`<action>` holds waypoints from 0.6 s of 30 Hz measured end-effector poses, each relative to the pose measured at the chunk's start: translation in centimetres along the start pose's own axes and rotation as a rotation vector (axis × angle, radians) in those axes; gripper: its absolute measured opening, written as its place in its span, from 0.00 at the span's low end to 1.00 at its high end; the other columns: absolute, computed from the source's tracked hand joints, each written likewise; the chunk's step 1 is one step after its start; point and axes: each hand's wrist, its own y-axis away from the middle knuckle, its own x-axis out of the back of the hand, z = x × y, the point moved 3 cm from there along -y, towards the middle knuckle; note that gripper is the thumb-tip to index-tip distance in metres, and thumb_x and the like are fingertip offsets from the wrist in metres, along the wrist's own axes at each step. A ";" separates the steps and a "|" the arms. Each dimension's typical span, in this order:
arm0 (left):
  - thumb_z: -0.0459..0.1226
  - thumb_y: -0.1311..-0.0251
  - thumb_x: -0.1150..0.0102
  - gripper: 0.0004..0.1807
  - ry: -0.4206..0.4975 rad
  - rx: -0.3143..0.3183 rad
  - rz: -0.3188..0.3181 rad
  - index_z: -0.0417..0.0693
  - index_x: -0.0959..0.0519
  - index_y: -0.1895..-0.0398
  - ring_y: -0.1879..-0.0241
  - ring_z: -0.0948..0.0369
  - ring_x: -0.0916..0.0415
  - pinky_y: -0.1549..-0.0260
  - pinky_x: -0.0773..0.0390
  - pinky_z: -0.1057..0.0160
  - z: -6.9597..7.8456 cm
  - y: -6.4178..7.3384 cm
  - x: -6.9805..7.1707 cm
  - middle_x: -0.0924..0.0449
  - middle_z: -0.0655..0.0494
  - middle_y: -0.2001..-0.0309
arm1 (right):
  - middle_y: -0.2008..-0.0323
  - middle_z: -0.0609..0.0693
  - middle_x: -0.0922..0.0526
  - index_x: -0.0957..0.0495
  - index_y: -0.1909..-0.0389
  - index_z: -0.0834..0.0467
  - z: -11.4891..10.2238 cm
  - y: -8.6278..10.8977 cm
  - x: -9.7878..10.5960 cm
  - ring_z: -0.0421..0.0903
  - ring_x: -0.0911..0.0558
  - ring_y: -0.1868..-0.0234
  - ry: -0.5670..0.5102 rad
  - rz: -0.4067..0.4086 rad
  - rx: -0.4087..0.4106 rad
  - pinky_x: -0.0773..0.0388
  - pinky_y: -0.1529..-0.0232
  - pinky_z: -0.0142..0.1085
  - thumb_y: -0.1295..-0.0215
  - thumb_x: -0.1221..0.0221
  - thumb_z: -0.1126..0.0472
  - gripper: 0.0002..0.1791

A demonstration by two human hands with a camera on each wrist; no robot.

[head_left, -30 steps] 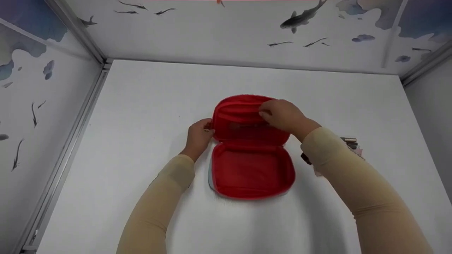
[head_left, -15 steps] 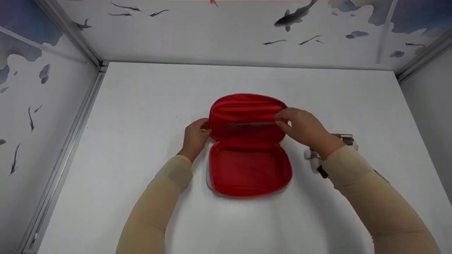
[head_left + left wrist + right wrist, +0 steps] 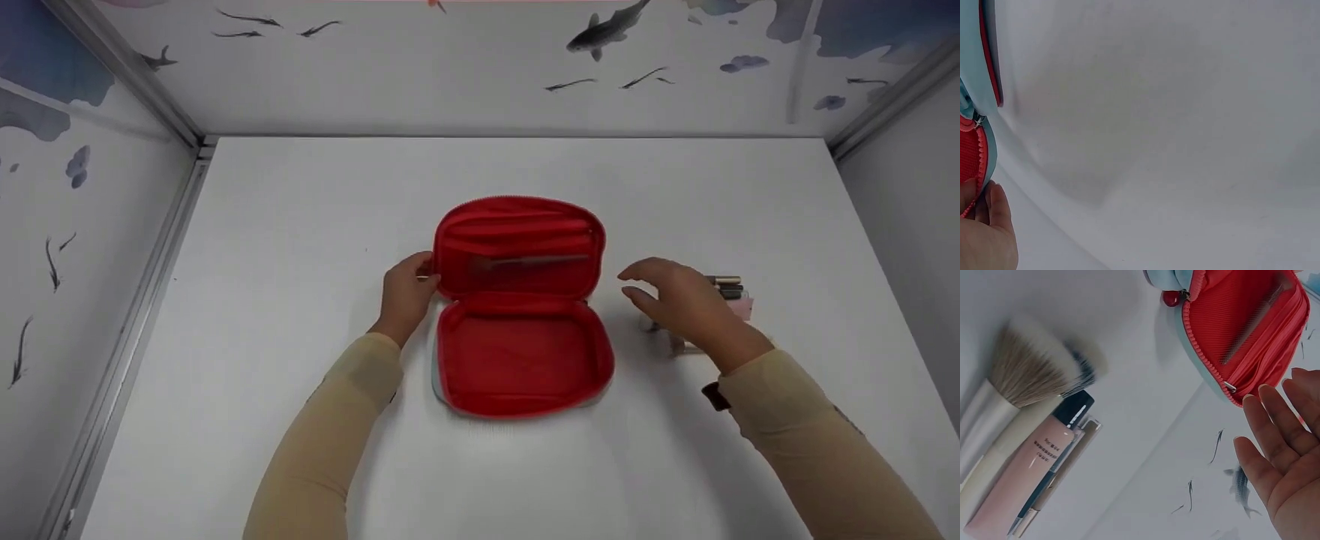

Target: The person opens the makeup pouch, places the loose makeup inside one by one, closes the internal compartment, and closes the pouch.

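A cosmetic bag (image 3: 525, 358) with red lining and a pale blue outside lies unzipped, its lid (image 3: 517, 225) raised. Behind the lid's mesh pocket shows a slim brush-like item (image 3: 532, 260). My left hand (image 3: 403, 296) pinches the lid's left edge between thumb and fingers; the left wrist view shows this hand (image 3: 988, 239) at the zip rim. My right hand (image 3: 686, 304) hovers right of the bag with nothing in it, its fingers apart in the right wrist view. Beneath it, partly hidden, lie makeup items, among them a fluffy makeup brush (image 3: 1027, 371) and a pink tube (image 3: 1027, 472).
A second pale brush handle (image 3: 1008, 444) and slender clear-capped tubes (image 3: 1058, 467) lie by the pink tube. The white table (image 3: 300, 225) meets fish-patterned panels (image 3: 450, 82) at the back and left. A plain panel (image 3: 907, 172) stands at the right.
My right hand has drawn back from the lid's pocket to the right, toward the makeup items, uncovering the brush-like item. My left hand keeps its hold on the lid's edge.
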 end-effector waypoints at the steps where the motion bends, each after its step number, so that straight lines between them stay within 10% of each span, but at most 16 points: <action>1: 0.25 0.38 0.45 0.18 -0.002 -0.003 0.001 0.37 0.24 0.44 0.49 0.53 0.23 0.50 0.23 0.60 0.0 0.0 0.0 0.20 0.44 0.51 | 0.48 0.59 0.19 0.21 0.48 0.62 0.1 0.2 0.0 0.58 0.24 0.44 -0.005 0.002 -0.003 0.27 0.45 0.54 0.34 0.41 0.65 0.15; 18: 0.25 0.38 0.44 0.16 -0.016 -0.031 0.011 0.38 0.22 0.47 0.50 0.53 0.22 0.49 0.23 0.59 0.1 0.1 0.1 0.18 0.45 0.53 | 0.50 0.61 0.19 0.20 0.51 0.63 3.8 4.2 -1.0 0.59 0.22 0.46 -0.023 0.031 -0.101 0.27 0.48 0.56 0.36 0.40 0.66 0.13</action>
